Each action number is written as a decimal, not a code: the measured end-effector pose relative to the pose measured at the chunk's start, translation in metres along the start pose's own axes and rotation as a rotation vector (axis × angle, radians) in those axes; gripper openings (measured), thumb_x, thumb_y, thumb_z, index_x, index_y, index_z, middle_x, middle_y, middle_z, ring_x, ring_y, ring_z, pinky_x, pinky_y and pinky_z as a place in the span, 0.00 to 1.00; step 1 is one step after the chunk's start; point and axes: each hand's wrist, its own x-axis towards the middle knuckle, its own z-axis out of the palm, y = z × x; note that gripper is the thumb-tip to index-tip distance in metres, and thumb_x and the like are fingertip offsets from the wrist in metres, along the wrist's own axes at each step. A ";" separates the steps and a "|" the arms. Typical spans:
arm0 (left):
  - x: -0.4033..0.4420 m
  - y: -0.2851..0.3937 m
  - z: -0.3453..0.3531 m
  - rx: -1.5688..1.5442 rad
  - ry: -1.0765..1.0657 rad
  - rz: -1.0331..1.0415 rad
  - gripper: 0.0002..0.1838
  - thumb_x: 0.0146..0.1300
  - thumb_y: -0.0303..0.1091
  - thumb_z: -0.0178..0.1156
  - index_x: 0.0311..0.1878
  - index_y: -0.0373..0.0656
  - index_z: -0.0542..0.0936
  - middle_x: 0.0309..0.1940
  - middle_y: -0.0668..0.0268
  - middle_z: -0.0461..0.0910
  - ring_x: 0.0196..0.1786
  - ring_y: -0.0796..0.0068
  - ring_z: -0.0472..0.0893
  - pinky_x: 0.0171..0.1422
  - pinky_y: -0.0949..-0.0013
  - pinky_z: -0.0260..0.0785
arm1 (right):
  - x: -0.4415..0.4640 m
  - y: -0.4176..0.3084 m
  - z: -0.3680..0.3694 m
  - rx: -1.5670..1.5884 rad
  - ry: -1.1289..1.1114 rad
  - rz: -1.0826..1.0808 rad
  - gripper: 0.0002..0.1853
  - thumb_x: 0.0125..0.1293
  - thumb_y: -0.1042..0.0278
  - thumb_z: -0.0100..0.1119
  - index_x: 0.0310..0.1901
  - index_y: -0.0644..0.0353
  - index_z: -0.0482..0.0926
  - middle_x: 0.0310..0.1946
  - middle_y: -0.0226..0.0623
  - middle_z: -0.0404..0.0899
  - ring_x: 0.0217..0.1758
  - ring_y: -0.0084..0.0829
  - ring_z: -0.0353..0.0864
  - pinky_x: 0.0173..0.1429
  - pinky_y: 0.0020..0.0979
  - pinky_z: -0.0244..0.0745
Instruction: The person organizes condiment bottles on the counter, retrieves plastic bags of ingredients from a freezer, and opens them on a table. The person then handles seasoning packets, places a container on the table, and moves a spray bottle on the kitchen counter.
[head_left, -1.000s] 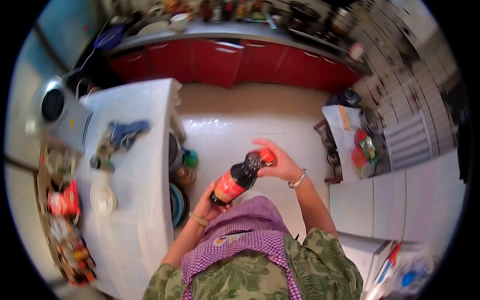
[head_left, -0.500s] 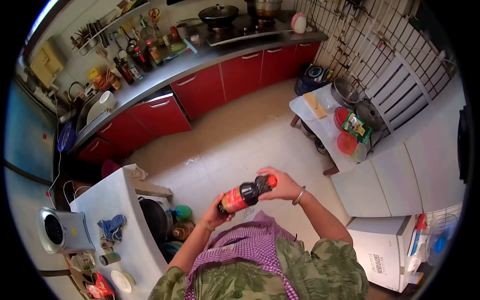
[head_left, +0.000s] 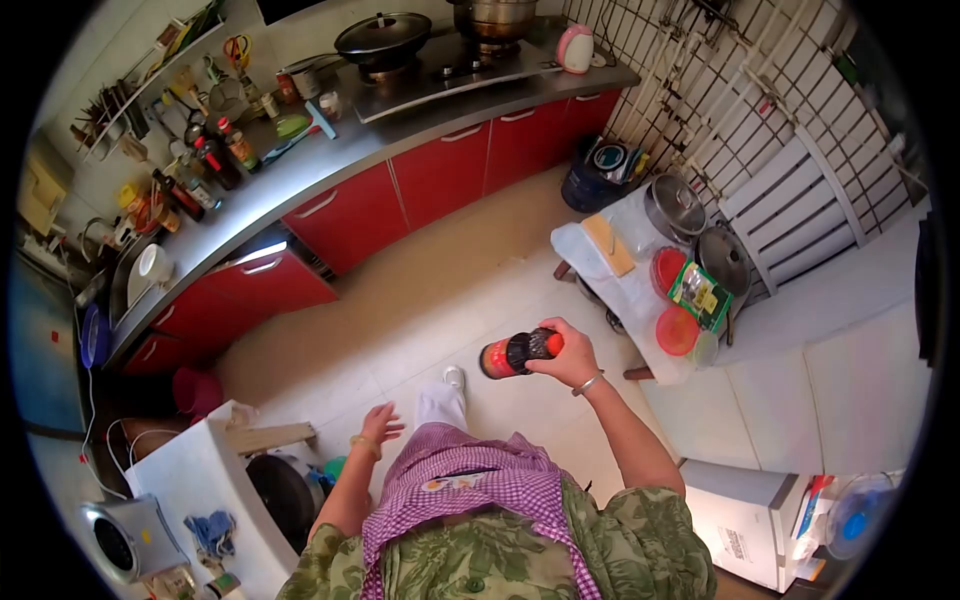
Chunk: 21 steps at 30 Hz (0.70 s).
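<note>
Head view.

Right hand (head_left: 566, 355): one; forearm extended forward from the right, silver bangle (head_left: 587, 383) at the wrist; grip clamped about the bottle's neck, just by the cap.

Left hand (head_left: 379, 424): one; forearm raised on the left of the checked apron (head_left: 480, 482), fingers spread; grip loose, well apart from the bottle.

Bottle (head_left: 510, 356): one; dark, red label, red cap; held tilted near level above the floor (head_left: 400, 325), base leftward.

Red-fronted desk (head_left: 310, 172): one cooktop (head_left: 460, 87), bearing one lidded pan (head_left: 383, 38) and one metal pot (head_left: 495, 20); standing bottles (head_left: 215, 160), apparently four or more, too crowded for a sure count.

Small right-hand desk (head_left: 640, 318): one tan board (head_left: 607, 245), one green packet (head_left: 700, 296), two red bowls (head_left: 677, 330), one steel vessel (head_left: 675, 207).

White left-hand desk (head_left: 195, 468): one blue cloth (head_left: 212, 532), one silver appliance (head_left: 125, 540).
</note>
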 end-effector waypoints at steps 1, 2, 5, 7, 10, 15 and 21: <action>0.021 -0.006 -0.014 0.004 0.080 -0.019 0.32 0.66 0.54 0.59 0.64 0.41 0.66 0.49 0.53 0.78 0.41 0.57 0.85 0.38 0.60 0.80 | 0.019 0.017 -0.005 -0.084 0.057 -0.007 0.35 0.36 0.59 0.80 0.49 0.57 0.76 0.40 0.38 0.83 0.43 0.35 0.84 0.53 0.33 0.79; 0.038 -0.008 -0.028 -0.035 0.152 -0.042 0.30 0.67 0.53 0.58 0.62 0.41 0.67 0.47 0.52 0.78 0.39 0.56 0.85 0.37 0.59 0.80 | 0.038 0.035 -0.007 -0.103 0.079 0.031 0.36 0.35 0.58 0.80 0.50 0.56 0.77 0.41 0.40 0.83 0.44 0.37 0.84 0.53 0.34 0.79; 0.068 -0.019 -0.051 -0.174 0.260 -0.087 0.25 0.69 0.50 0.56 0.58 0.39 0.70 0.46 0.50 0.78 0.36 0.53 0.85 0.36 0.56 0.80 | 0.089 0.055 -0.028 -0.117 0.125 0.242 0.36 0.35 0.59 0.80 0.51 0.56 0.77 0.42 0.40 0.84 0.44 0.38 0.84 0.53 0.34 0.79; 0.099 0.001 -0.042 -0.159 0.204 -0.167 0.24 0.69 0.49 0.55 0.57 0.39 0.70 0.46 0.49 0.78 0.37 0.52 0.84 0.37 0.55 0.80 | 0.123 0.069 -0.044 -0.122 0.200 0.269 0.37 0.34 0.60 0.80 0.52 0.56 0.78 0.42 0.40 0.84 0.44 0.37 0.84 0.53 0.34 0.79; 0.132 0.031 -0.034 -0.098 0.145 -0.300 0.23 0.70 0.48 0.55 0.57 0.38 0.70 0.45 0.48 0.78 0.39 0.51 0.84 0.40 0.54 0.80 | 0.173 0.078 -0.075 -0.140 0.176 0.415 0.37 0.34 0.59 0.81 0.52 0.56 0.79 0.40 0.39 0.85 0.43 0.36 0.85 0.53 0.34 0.79; 0.172 0.122 0.015 -0.043 0.123 -0.105 0.23 0.70 0.47 0.54 0.58 0.38 0.69 0.44 0.51 0.77 0.40 0.52 0.84 0.42 0.53 0.79 | 0.267 0.153 -0.113 -0.136 0.278 0.429 0.36 0.35 0.59 0.81 0.52 0.57 0.78 0.40 0.39 0.85 0.43 0.34 0.85 0.52 0.33 0.79; 0.221 0.197 0.068 -0.271 0.202 -0.043 0.20 0.71 0.46 0.53 0.55 0.39 0.69 0.37 0.58 0.77 0.36 0.62 0.83 0.39 0.59 0.79 | 0.431 0.245 -0.182 -0.081 0.400 0.410 0.36 0.37 0.59 0.80 0.52 0.57 0.77 0.42 0.39 0.84 0.44 0.35 0.84 0.51 0.35 0.78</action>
